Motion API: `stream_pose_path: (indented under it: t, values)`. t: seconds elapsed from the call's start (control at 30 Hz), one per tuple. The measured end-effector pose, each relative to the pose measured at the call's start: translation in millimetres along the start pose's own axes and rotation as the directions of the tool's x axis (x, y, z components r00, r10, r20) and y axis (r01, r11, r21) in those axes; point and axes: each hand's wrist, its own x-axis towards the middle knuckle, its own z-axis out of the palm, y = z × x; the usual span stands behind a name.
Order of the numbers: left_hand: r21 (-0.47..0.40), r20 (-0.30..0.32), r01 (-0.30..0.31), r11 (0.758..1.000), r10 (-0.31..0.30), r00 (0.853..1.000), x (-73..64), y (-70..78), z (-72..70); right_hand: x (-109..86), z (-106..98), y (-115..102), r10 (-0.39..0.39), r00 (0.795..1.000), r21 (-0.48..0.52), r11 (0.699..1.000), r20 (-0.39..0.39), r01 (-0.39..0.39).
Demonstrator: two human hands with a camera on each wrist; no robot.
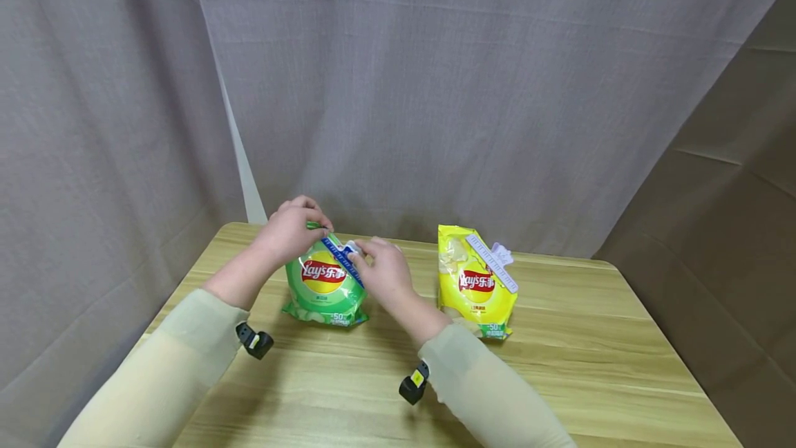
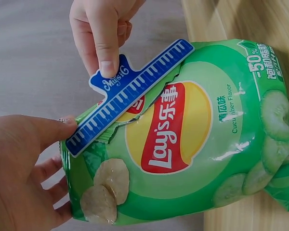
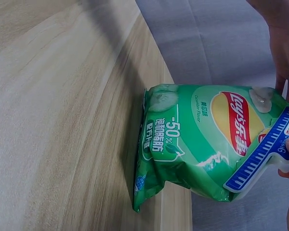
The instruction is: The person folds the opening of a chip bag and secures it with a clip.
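Observation:
A green Lay's chip bag (image 1: pixel 311 296), cucumber flavor, stands upright on the wooden table. Across its folded upper corner lies a blue bag clip (image 2: pixel 132 98) with a piano-key pattern and the word Music. My left hand (image 1: pixel 291 230) pinches the bag's top edge, its thumb at the clip's upper end. With thumb and fingers my right hand (image 1: pixel 387 272) squeezes the clip's handle. In the right wrist view the clip (image 3: pixel 260 151) runs diagonally over the bag's corner, and the right hand shows only in part at the frame's edge.
To the right stands a yellow Lay's bag (image 1: pixel 475 303) with a white clip (image 1: pixel 493 263) slanting over its top corner. Behind the table (image 1: pixel 578 344) hangs a grey curtain (image 1: pixel 435 88). A brown cloth (image 1: pixel 715 192) borders the right side.

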Motion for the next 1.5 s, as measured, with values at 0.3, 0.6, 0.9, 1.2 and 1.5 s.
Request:
stream_pose_path:
  t: [0.3,0.6,0.9,1.2,1.5]
  values:
    - [-0.026,0.007,0.011,1.0,-0.01,1.0,-0.4,0.5,0.8,2.4,0.6,-3.5,0.013,1.0,0.034,0.999,-0.014,-0.012]
    - [0.042,-0.029,-0.044,0.998,0.045,0.999,-1.1,1.0,3.3,3.4,0.4,-3.4,0.018,1.0,0.036,0.999,-0.012,-0.018]
    - [0.094,-0.053,-0.083,0.992,0.089,0.995,-2.6,2.1,4.9,3.3,1.0,-4.8,0.037,0.999,0.04,0.999,-0.009,-0.037]
    - [0.095,-0.07,-0.087,0.992,0.094,0.993,-1.0,1.6,5.9,3.9,2.1,-4.0,0.031,1.0,0.037,0.999,-0.007,-0.03]
    - [0.095,-0.069,-0.077,0.992,0.084,0.994,1.6,0.1,7.4,6.8,1.3,-0.6,0.038,0.999,0.019,0.999,0.02,-0.038]
